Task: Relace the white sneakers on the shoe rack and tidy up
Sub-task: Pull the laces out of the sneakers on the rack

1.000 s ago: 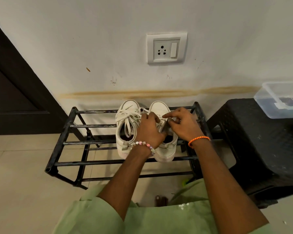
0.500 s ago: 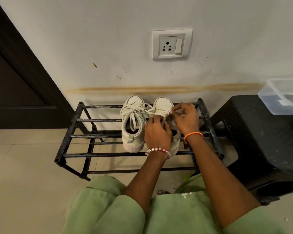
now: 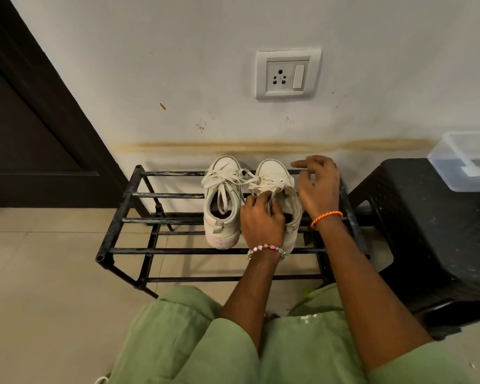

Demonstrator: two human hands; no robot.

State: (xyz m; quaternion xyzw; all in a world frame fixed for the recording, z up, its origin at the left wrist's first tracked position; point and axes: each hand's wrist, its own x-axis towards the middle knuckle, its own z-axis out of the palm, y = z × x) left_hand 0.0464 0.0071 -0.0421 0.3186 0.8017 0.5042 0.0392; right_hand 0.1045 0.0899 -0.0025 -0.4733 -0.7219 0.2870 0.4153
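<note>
White sneakers sit side by side at the back edge of the black shoe rack (image 3: 122,217), toes to the wall; left hand (image 3: 262,220) pinches the right sneaker (image 3: 277,187) at its laces; right hand (image 3: 317,187) hovers beside it, fingers spread; left sneaker (image 3: 222,200) lies untouched.
</note>
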